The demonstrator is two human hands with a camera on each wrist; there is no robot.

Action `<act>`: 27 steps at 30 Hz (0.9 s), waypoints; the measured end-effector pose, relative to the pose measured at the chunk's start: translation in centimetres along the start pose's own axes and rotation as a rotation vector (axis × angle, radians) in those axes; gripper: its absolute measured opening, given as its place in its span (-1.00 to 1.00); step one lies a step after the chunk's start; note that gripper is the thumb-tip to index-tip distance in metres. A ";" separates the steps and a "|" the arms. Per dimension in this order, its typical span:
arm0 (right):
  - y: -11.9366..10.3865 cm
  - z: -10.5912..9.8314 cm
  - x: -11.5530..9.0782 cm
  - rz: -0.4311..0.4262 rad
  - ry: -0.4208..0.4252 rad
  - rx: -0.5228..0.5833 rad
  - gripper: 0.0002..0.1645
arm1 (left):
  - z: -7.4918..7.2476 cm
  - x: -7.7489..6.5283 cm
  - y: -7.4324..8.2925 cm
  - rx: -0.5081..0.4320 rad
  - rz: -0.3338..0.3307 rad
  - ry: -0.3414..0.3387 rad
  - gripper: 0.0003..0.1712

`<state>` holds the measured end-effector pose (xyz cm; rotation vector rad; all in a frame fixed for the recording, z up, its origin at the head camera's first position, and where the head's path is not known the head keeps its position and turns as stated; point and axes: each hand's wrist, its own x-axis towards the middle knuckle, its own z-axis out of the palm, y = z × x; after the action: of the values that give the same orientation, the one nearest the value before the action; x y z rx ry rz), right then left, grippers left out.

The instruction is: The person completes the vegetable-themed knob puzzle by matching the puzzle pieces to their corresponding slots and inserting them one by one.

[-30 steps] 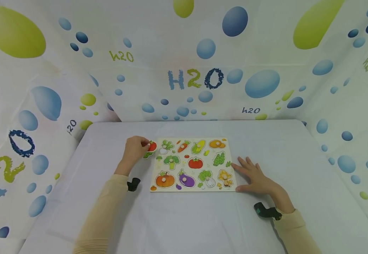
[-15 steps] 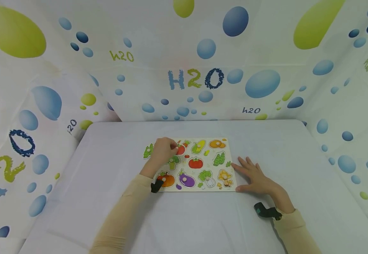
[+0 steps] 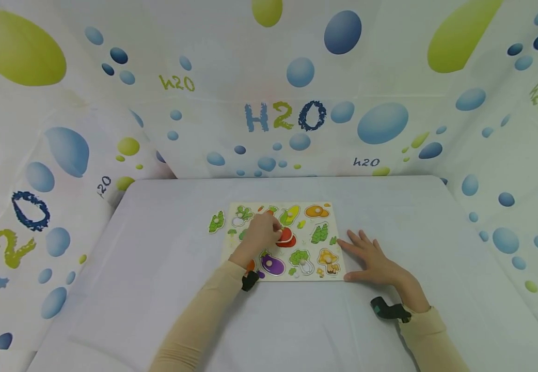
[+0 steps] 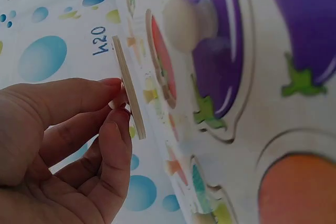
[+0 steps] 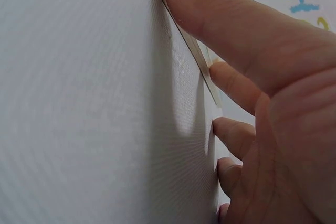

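My left hand (image 3: 260,235) pinches the knob of a red tomato puzzle piece (image 3: 285,234) between thumb and fingers, over the tomato spot near the board's middle. In the left wrist view the piece (image 4: 127,87) is seen edge-on, held apart from the board. The wooden vegetable puzzle board (image 3: 305,238) lies flat on the table. My right hand (image 3: 372,261) is spread at the board's right edge, thumb and index finger touching that edge (image 5: 198,59). An eggplant piece (image 3: 272,263) with a white knob sits in its slot. The left hand hides the broccoli and part of the pumpkin.
A green leafy-looking piece (image 3: 216,222) lies on the white tablecloth (image 3: 167,248), just left of the board. Knobbed pieces such as corn (image 3: 290,214) and mushrooms (image 3: 328,261) fill other slots. A patterned curtain (image 3: 222,129) stands behind the table.
My left hand has carried the tomato piece from left of the board rightward and nearer, over the board's middle. The green piece at the left stays put. My right hand has not moved.
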<state>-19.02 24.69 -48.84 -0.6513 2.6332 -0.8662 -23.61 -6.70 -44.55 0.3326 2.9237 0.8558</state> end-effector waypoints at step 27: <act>0.2 0.0 0.0 -0.001 -0.008 0.004 0.08 | 1.9 0.4 0.2 0.079 0.027 -0.022 -0.90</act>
<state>-19.11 24.78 -48.94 -0.6542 2.6236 -0.8675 -23.74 -5.45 -46.03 0.3856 2.9449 0.7363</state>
